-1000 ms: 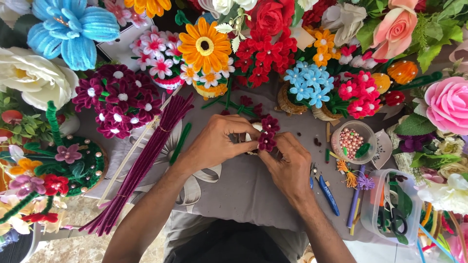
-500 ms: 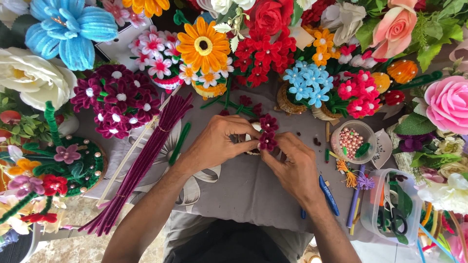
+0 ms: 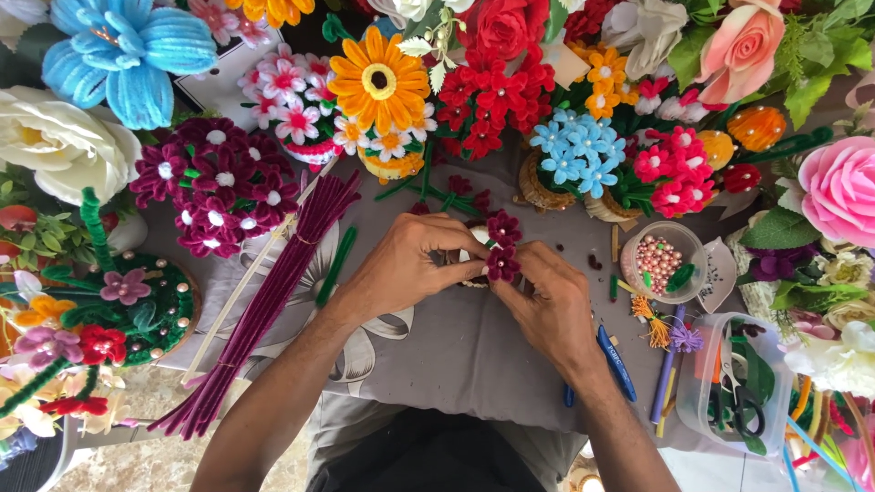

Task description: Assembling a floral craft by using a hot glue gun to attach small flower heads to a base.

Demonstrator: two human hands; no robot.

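Beside the bundle of maroon pipe cleaners (image 3: 273,301), to its right on the grey cloth (image 3: 456,355), two hands meet over two small maroon flowers (image 3: 502,246), one above the other. Left hand (image 3: 406,264) has its fingers curled narrow, pinching the lower bloom from the left; right hand (image 3: 547,305) pinches the same bloom from the right and below, fingertips nearly touching the other hand's. Right of the flowers stands one clear cup of pink beads (image 3: 658,262), and below that one clear plastic tub (image 3: 743,387) holding scissors. One blue pen (image 3: 617,363) lies just beside the right wrist. One white card (image 3: 223,77) with a dark edge sits above the bundle, half hidden by blooms.
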